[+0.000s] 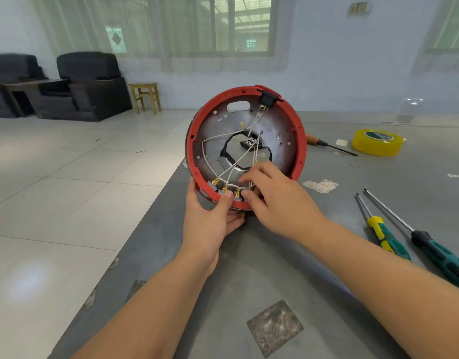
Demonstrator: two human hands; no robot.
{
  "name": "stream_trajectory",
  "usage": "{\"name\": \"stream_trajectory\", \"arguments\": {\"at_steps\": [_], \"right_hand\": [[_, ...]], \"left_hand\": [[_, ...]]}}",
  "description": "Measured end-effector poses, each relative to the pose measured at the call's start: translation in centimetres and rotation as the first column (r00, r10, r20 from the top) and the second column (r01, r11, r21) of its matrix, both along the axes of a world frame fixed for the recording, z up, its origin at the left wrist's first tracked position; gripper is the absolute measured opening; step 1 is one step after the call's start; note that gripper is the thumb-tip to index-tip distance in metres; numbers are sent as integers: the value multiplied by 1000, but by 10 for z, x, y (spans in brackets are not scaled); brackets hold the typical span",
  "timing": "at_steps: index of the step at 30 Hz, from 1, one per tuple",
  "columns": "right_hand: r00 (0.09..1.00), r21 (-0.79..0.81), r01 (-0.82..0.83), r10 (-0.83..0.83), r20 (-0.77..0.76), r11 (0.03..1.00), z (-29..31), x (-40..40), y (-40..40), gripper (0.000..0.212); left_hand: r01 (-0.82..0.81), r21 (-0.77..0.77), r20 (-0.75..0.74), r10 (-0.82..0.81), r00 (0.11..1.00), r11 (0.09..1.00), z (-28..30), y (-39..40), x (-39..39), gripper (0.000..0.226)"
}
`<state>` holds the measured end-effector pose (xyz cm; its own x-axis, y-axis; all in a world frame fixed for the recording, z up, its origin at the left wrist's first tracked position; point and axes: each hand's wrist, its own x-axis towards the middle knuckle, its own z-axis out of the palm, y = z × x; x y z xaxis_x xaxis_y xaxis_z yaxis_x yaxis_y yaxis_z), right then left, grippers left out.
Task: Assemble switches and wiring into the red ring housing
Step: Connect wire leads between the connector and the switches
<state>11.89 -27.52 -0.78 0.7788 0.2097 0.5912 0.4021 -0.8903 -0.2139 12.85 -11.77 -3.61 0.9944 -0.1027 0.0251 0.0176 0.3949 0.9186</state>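
Observation:
The red ring housing (299,141) stands tilted on its edge on the grey table, its open side facing me. A grey metal plate (213,133) fills its inside, crossed by white wires (223,136). A black switch (266,99) sits at the top rim with wires on its terminals. Several brass terminals (225,188) line the lower rim. My left hand (210,216) grips the lower rim, thumb on the inner edge. My right hand (270,193) reaches inside, fingertips pinching a wire terminal by the brass terminals.
Two green-and-yellow screwdrivers (389,237) lie at the right. A yellow tape roll (377,141) and a wooden-handled tool (327,145) lie behind the housing. The table's left edge (145,216) drops to a tiled floor. Dark armchairs (91,86) and a stool (145,96) stand far back.

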Motion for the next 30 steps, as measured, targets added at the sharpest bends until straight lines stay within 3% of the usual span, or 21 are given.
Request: {"name": "stream_trajectory", "arguments": {"at_steps": [5, 13, 22, 30], "right_hand": [[984, 92, 22, -5, -178, 996, 18, 17, 4, 11], [968, 220, -4, 58, -243, 976, 26, 19, -2, 4], [950, 83, 5, 21, -310, 997, 30, 18, 1, 6], [945, 72, 1, 22, -326, 997, 31, 18, 0, 9]], "left_hand": [[-16, 32, 15, 16, 1000, 999, -2, 0, 3, 75], [-43, 71, 43, 40, 998, 997, -7, -2, 3, 79], [-71, 113, 45, 66, 997, 991, -10, -3, 6, 81], [-73, 129, 47, 68, 997, 989, -10, -4, 8, 82]]}}
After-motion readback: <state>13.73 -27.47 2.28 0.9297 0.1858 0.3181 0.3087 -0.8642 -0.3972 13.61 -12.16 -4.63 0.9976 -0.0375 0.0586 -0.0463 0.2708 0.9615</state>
